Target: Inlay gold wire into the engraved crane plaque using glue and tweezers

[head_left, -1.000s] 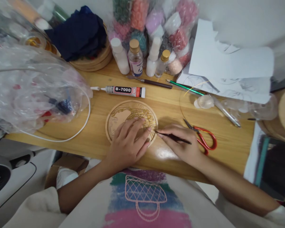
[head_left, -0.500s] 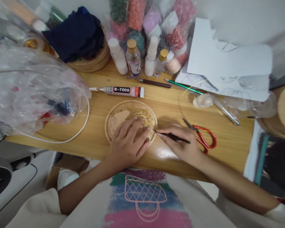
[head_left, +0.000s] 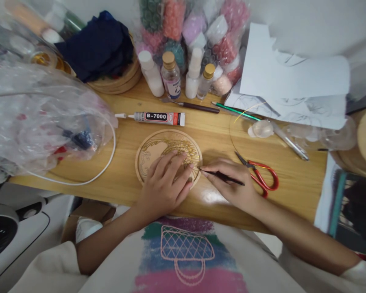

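Pressing left hand (head_left: 166,185) flat, fingers spread, over round wooden disc (head_left: 154,148) with gold line pattern; right hand (head_left: 233,183) pinching thin dark tool (head_left: 222,176), tip at disc edge. Lower pattern hidden under hand.

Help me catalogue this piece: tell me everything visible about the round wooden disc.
The round wooden disc lies flat on the table. Pale wood, raised rim, fine gold lines forming curls and waves. The left hand rests spread on its lower right part, hiding it; the thin dark tool in the right hand meets its right edge.
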Action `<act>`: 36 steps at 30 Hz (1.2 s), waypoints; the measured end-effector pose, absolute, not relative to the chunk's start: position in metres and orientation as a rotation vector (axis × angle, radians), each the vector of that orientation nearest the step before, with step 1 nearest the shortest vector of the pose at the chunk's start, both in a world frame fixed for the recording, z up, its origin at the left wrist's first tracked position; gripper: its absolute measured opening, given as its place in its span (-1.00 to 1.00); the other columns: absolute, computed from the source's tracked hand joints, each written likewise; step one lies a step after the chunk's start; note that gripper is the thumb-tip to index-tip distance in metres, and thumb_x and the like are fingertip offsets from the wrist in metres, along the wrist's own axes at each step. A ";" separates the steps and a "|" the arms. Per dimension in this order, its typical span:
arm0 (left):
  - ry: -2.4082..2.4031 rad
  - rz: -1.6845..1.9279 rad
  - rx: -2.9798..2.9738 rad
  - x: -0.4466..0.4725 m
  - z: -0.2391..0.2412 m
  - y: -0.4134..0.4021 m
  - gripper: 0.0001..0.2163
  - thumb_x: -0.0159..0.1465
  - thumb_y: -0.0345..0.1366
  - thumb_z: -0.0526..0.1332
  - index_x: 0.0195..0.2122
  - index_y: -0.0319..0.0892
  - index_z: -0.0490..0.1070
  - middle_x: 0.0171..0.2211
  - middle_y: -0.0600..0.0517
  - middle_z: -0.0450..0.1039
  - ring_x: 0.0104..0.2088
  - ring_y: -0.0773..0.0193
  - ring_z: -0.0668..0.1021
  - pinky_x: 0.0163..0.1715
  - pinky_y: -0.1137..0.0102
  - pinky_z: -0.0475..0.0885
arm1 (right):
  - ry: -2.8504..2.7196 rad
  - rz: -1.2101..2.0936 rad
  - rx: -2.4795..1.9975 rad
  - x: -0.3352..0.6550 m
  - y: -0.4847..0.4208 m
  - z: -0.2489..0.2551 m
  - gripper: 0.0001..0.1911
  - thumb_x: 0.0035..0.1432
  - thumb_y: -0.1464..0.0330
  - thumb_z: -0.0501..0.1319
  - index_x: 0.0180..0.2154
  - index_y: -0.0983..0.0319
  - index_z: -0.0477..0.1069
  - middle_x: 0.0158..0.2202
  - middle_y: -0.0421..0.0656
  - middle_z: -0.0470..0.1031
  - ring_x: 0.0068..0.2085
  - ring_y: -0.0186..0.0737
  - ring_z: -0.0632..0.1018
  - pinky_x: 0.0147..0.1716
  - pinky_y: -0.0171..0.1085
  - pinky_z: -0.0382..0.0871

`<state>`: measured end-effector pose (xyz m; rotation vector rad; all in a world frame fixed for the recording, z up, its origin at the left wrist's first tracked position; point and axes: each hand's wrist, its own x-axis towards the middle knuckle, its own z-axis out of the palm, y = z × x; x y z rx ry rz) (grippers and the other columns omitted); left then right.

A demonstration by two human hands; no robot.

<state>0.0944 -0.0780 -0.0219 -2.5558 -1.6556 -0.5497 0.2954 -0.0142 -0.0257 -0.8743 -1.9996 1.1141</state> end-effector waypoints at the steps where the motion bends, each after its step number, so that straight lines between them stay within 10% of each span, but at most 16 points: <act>1: -1.656 -0.549 -2.554 0.094 -0.022 -0.078 -0.74 0.32 -0.25 0.19 -0.01 -0.18 0.49 0.05 -0.16 0.48 0.11 -0.04 0.43 0.09 0.14 0.31 | -1.997 1.112 -0.871 0.295 -0.014 -0.026 -0.88 0.19 0.53 0.25 -0.25 0.26 0.53 -0.38 -0.12 0.61 -0.35 -0.27 0.59 -0.36 -0.28 0.46; 36: -1.646 -0.547 -2.537 0.094 -0.024 -0.080 -0.73 0.31 -0.26 0.19 0.01 -0.17 0.48 0.08 -0.18 0.46 0.12 -0.04 0.45 0.09 0.14 0.34 | -1.924 1.106 -0.905 0.294 -0.014 -0.025 -0.86 0.15 0.52 0.29 -0.26 0.22 0.58 -0.37 -0.13 0.63 -0.34 -0.26 0.62 -0.35 -0.29 0.50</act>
